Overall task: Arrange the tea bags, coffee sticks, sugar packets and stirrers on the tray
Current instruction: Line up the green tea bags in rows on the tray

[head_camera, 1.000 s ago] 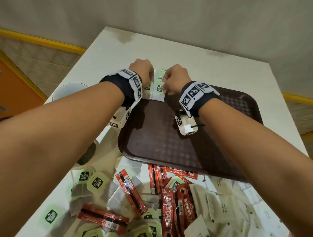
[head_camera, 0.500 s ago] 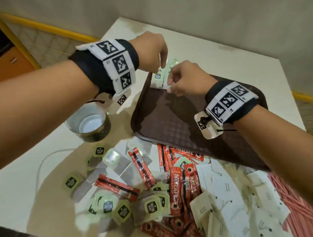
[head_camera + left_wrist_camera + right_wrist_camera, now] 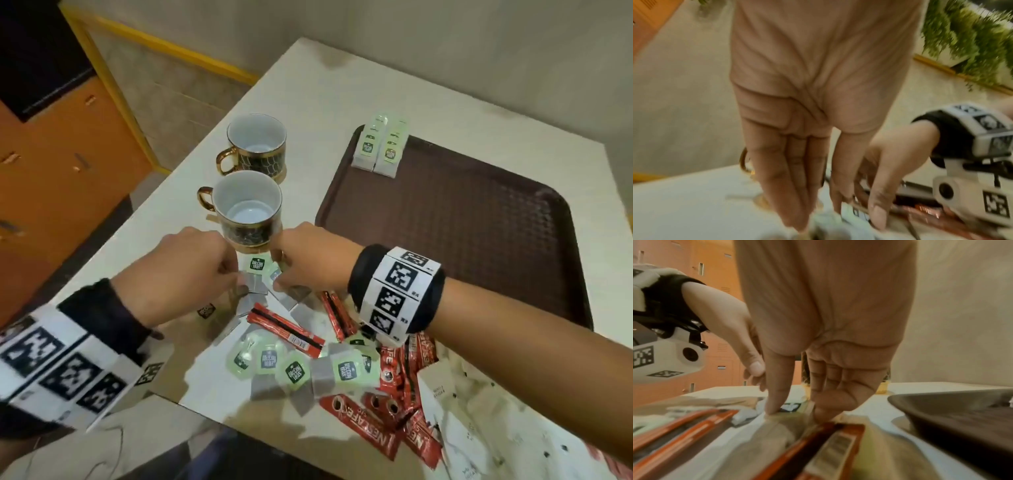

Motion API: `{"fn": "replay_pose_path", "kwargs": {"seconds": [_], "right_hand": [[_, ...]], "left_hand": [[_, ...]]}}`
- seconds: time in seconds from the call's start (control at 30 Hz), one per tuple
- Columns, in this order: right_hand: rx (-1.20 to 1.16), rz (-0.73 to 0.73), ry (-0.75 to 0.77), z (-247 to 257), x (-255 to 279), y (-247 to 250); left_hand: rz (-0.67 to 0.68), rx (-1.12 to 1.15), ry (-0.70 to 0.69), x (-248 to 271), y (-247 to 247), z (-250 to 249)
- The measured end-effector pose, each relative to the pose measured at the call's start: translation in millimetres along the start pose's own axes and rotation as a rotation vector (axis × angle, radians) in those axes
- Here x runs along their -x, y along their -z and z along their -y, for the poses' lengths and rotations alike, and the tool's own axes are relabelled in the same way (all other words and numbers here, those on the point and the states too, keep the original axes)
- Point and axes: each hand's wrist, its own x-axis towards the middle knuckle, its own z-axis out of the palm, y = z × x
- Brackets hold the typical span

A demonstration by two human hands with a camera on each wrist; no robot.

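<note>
Both hands work at a loose pile of tea bags just in front of the nearer cup. My left hand (image 3: 239, 284) reaches down with straight fingers (image 3: 793, 211) and touches a grey tea bag (image 3: 251, 286). My right hand (image 3: 279, 277) pinches a pale tea bag (image 3: 781, 420) between thumb and fingers. A green-labelled tea bag (image 3: 257, 265) lies between the two hands. The brown tray (image 3: 479, 257) sits to the right, with two neat rows of tea bags (image 3: 378, 150) in its far left corner. Red coffee sticks (image 3: 284, 330) and white sugar packets (image 3: 479, 411) lie heaped near me.
Two gold-handled cups stand left of the tray, one (image 3: 251, 212) right behind my hands and one (image 3: 257, 144) further back. More tea bags (image 3: 294, 371) lie near the table's front edge. In the right wrist view the tray's rim (image 3: 941, 404) lies close to my right hand.
Both hands have left the tea bags on the tray's far corner and come back left and down to the loose tea bags by the nearer cup.
</note>
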Motion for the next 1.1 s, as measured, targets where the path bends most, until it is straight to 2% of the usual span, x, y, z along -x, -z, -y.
{"fn": "replay_pose_path", "kwargs": {"seconds": [0.17, 0.3, 0.5, 0.7, 0.8, 0.87, 0.97, 1.1], "right_hand": [[0.013, 0.000, -0.013, 3, -1, -5], [-0.145, -0.045, -0.020, -7, 8, 10], [-0.614, -0.203, -0.172, -53, 41, 44], [-0.725, -0.340, -0.279, -101, 61, 72], [-0.699, -0.419, -0.347, -126, 64, 81], [-0.668, -0.457, -0.397, -143, 63, 87], [-0.611, -0.513, -0.453, -166, 55, 97], [-0.588, -0.562, -0.499, -184, 41, 108]], "left_hand": [[-0.152, -0.073, 0.056, -19, -29, -15], [-0.265, -0.103, 0.084, -19, -34, -26], [-0.273, -0.042, 0.079, -14, -33, -23], [-0.164, 0.001, 0.066, -9, -29, -28], [-0.083, -0.013, -0.004, 3, -9, -41], [-0.086, -0.025, -0.061, 8, 17, -58], [-0.222, 0.063, -0.140, -6, 65, -91], [-0.411, 0.030, -0.251, -76, 111, -130]]}}
